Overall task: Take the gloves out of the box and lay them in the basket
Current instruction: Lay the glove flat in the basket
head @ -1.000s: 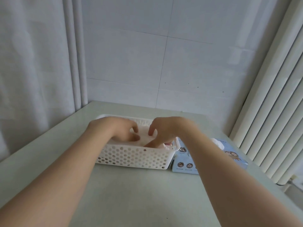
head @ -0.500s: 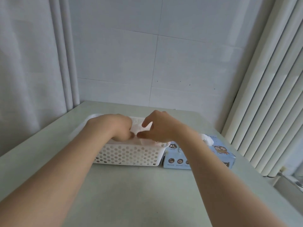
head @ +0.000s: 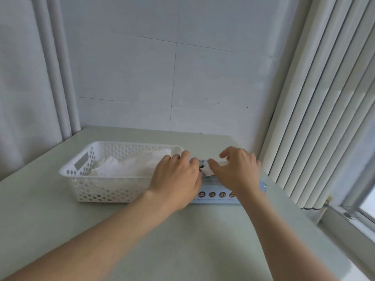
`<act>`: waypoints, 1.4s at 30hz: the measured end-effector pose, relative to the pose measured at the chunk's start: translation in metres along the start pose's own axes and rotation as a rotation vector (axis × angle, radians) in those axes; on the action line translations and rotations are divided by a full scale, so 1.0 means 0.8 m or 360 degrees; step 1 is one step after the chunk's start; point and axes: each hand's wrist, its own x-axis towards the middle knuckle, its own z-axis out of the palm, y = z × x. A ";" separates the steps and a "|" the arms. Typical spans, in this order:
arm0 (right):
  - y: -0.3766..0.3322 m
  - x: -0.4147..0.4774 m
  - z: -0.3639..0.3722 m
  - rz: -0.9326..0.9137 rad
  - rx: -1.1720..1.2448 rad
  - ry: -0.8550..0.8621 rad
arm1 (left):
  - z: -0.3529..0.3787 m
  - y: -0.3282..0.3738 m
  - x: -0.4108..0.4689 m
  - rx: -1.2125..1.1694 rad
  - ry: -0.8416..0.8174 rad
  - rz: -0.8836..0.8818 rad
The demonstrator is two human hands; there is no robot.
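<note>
with your left grip lying flat on the box beside the basket and your right grip pinching the glove at its opening, draw upward slowly so just one comes.

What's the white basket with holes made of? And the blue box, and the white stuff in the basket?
The basket looks like moulded white plastic, smooth and slightly shiny, with neat rows of holes. The box is probably printed cardboard, with flat pale-blue faces and little round pictures. The gloves in the basket are thin, crinkled, whitish film, likely plastic; the exact kind is unclear.
</note>
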 end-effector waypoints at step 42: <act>-0.031 -0.040 -0.041 -0.0451 0.1293 0.0949 | 0.028 0.000 -0.011 0.0084 0.0200 0.0282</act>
